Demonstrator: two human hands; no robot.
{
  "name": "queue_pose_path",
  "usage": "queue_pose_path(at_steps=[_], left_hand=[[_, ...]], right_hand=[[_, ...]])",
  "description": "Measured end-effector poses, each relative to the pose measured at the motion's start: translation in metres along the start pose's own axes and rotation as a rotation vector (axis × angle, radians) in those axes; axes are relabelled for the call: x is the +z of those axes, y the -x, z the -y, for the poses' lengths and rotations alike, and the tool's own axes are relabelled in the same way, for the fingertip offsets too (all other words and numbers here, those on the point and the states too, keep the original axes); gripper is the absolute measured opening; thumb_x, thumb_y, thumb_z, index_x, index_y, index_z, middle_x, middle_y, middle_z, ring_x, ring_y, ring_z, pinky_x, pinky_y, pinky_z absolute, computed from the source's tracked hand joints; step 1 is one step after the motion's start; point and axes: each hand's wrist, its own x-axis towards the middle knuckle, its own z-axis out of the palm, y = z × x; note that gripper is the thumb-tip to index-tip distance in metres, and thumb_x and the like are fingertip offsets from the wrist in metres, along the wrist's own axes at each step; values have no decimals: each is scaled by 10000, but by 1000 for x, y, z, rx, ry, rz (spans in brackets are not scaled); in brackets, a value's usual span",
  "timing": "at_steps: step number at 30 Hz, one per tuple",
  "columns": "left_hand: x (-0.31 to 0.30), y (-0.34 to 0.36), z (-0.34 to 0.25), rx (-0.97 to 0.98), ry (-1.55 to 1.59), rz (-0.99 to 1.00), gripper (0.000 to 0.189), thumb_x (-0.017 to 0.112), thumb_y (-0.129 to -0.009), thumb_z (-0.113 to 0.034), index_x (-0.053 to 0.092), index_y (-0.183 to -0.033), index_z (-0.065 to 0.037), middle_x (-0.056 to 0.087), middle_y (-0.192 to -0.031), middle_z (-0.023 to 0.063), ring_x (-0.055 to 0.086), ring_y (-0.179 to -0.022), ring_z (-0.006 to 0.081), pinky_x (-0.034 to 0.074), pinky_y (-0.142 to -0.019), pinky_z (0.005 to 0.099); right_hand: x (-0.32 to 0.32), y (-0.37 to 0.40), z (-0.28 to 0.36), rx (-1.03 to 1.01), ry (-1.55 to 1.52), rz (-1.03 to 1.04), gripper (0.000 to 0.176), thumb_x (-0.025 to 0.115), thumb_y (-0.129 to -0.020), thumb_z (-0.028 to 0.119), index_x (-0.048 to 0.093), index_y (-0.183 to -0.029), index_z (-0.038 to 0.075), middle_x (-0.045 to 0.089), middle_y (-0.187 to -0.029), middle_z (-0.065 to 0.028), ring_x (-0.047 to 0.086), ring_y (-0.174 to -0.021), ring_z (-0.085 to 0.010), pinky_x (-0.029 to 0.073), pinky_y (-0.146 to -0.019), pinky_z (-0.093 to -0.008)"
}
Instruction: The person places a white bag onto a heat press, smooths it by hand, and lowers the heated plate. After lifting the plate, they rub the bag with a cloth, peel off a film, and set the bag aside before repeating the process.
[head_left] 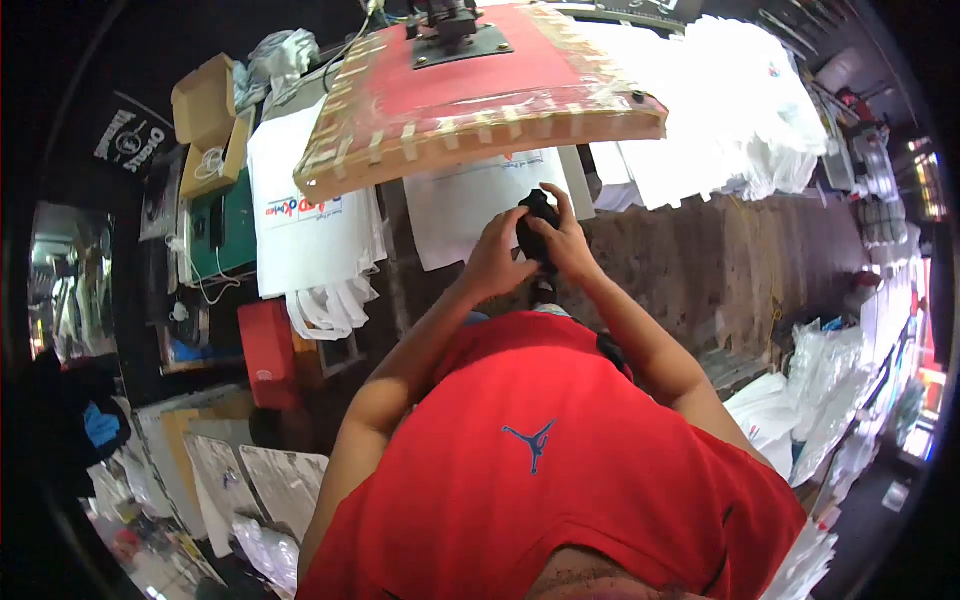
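Note:
In the middle of the head view, a small black object (537, 228) with a rounded, uneven top sits between my hands in front of my chest. I cannot make out its exact kind. My left hand (497, 254) closes on its left side, thumb and fingers curled. From the right, my right hand (567, 240) grips it with bent fingers, one finger reaching up past its top. Just beyond lies a white printed bag (440, 215), partly under a raised screen-printing frame (480, 130) with red mesh and taped wooden edges.
A stack of white printed bags (300, 235) lies to the left, beside an open cardboard box (215, 125) and a red box (268, 355). More white bags (700, 110) are heaped at the upper right. A stained wooden surface (690, 255) stretches right of my hands.

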Motion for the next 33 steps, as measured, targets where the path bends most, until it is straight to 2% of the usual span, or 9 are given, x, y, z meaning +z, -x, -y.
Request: queue_pose_path(at_steps=[2, 6, 8, 13, 16, 17, 20, 21, 33], left_hand=[[-12, 4, 17, -47, -85, -31, 716, 827, -747, -196, 497, -1362, -36, 529, -1369, 220, 515, -1276, 413, 419, -1086, 470], [-34, 17, 58, -148, -347, -60, 659, 823, -751, -216, 542, -1320, -40, 522, -1392, 210, 472, -1330, 402, 361, -1140, 485], [-42, 23, 72, -129, -458, -109, 595, 789, -776, -230, 573, -1297, -42, 458, -1448, 240, 387, -1371, 440, 339, -1160, 502], [-50, 32, 95, -73, -446, -118, 554, 787, -779, -179, 590, -1281, -53, 434, -1476, 228, 376, -1385, 423, 342, -1163, 495], [-53, 35, 86, -125, -414, -116, 547, 789, -775, -154, 596, -1280, -68, 419, -1498, 215, 376, -1389, 409, 351, -1159, 491], [-54, 35, 88, -139, -388, -121, 551, 789, -774, -147, 596, -1285, -76, 412, -1508, 207, 374, -1392, 403, 356, -1156, 488], [-57, 32, 91, -139, -335, -138, 549, 785, -780, -140, 596, -1293, -90, 402, -1521, 193, 374, -1391, 401, 363, -1151, 487], [-59, 32, 91, -156, -332, -135, 549, 785, -780, -140, 596, -1293, -90, 402, -1521, 193, 374, -1391, 401, 363, -1151, 487], [-57, 33, 94, -146, -323, -195, 560, 773, -789, -137, 575, -1312, -100, 399, -1528, 163, 377, -1395, 385, 354, -1159, 496]], right_hand=[[-5, -26, -9, -249, 395, 93, 495, 704, -897, 233, 545, -1337, 73, 643, -1205, -191, 656, -1092, -310, 507, -966, -389], [6, -77, 7, -504, 810, -19, 453, 709, -871, 248, 609, -1297, 132, 596, -1250, -188, 569, -1136, -425, 474, -989, -476], [13, -103, 17, -542, 905, -41, 446, 691, -848, 201, 622, -1282, 129, 591, -1260, -187, 553, -1123, -420, 476, -969, -491], [27, -181, -21, -681, 1080, -85, 413, 707, -835, 274, 645, -1222, 146, 622, -1234, -155, 548, -1142, -409, 419, -1014, -504], [45, -170, -10, -666, 1078, -209, 412, 702, -849, 349, 650, -1209, 155, 641, -1224, -150, 553, -1177, -405, 385, -1056, -494], [48, -171, -1, -467, 1119, -80, 454, 682, -867, 408, 641, -1240, 153, 643, -1249, -156, 564, -1205, -395, 391, -1061, -506], [41, -195, -16, -543, 1199, 74, 470, 638, -897, 445, 641, -1266, 154, 628, -1296, -159, 569, -1223, -382, 413, -1044, -521], [37, -206, -37, -603, 1261, 1, 472, 607, -921, 456, 643, -1282, 154, 631, -1302, -165, 583, -1199, -387, 445, -1003, -528], [13, -267, -37, -632, 1150, 6, 342, 537, -957, 342, 705, -1155, 119, 690, -1149, -184, 622, -1055, -408, 451, -921, -537]])
